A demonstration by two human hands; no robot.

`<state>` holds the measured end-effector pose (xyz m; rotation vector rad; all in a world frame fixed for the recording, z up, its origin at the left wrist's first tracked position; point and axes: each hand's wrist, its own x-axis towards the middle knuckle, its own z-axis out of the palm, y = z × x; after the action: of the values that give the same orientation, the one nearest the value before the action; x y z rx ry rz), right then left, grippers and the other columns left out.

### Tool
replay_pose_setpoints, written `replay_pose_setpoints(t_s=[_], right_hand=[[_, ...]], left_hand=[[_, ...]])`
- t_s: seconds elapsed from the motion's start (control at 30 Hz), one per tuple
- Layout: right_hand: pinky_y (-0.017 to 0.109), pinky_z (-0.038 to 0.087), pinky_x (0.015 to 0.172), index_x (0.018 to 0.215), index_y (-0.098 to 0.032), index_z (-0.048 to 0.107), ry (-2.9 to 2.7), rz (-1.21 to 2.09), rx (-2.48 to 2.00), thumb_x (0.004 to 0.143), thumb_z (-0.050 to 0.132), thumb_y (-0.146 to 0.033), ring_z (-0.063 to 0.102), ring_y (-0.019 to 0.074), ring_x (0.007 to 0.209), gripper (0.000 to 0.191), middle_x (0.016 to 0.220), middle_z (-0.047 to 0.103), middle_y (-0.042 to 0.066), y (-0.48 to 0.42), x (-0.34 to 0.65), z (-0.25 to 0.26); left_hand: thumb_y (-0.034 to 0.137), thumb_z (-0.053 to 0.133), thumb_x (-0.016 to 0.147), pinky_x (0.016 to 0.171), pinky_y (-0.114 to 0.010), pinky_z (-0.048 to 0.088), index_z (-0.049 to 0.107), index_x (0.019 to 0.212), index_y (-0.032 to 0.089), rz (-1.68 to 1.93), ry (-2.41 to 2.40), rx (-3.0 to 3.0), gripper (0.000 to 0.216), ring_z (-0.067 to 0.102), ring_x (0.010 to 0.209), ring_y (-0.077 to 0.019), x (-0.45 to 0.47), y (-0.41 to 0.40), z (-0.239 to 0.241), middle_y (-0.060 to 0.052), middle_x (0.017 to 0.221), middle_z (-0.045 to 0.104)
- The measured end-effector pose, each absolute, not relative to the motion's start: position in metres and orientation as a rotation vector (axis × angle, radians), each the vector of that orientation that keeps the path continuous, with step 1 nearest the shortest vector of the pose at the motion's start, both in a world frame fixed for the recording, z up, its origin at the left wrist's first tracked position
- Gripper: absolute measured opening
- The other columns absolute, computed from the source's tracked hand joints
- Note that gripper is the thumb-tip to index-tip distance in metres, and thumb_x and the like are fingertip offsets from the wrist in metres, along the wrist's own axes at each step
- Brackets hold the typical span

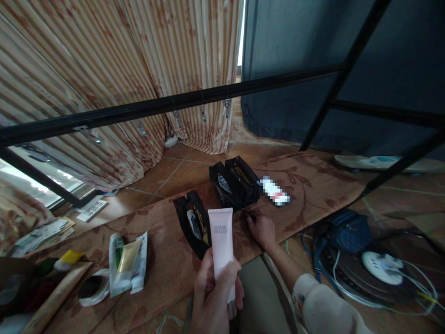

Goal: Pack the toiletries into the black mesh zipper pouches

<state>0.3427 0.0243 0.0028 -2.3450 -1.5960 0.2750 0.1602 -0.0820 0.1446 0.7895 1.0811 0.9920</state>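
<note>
My left hand (pixel 213 297) is wrapped round a pale pink tube (pixel 221 241) and holds it upright above the brown mat (pixel 309 185). Just behind the tube lies a small open black pouch (pixel 193 222) with items inside. My right hand (pixel 260 228) rests on the mat beside it, fingers curled down, near a larger open black pouch (pixel 234 183). A white and red tube (pixel 275 191) lies to the right of that pouch.
Several tubes (pixel 127 264) and a round black lid (pixel 90 286) lie at the left on the mat. A black metal frame (pixel 167 105) crosses the view. Striped curtains hang behind. A white power strip (pixel 380 265) with cables and a dark blue bag (pixel 349 232) sit at right.
</note>
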Motion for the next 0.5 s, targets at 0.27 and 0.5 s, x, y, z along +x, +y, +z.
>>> replay_pose_setpoints(t_s=[0.27,0.5], right_hand=[[0.028,0.042,0.068,0.104,-0.023,0.067,-1.591,0.274,-2.355,0.094,0.036,-0.045,0.066,0.0218,0.085,0.039,0.093,0.071,0.008,0.025,0.344,0.001],[0.027,0.043,0.072,0.104,-0.023,0.067,-1.603,0.284,-2.389,0.094,0.034,-0.045,0.065,0.0209,0.089,0.041,0.097,0.071,0.008,0.025,0.343,0.008]], left_hand=[[0.056,0.05,0.083,0.036,-0.018,0.025,0.057,0.076,0.016,0.934,1.091,0.744,0.041,0.038,0.036,-0.0073,0.169,-0.09,0.123,0.003,0.043,0.049],[0.057,0.04,0.087,0.045,-0.02,0.034,0.061,0.081,0.016,0.953,1.153,0.689,0.047,0.046,0.047,-0.0102,0.173,-0.099,0.113,0.0,0.056,0.055]])
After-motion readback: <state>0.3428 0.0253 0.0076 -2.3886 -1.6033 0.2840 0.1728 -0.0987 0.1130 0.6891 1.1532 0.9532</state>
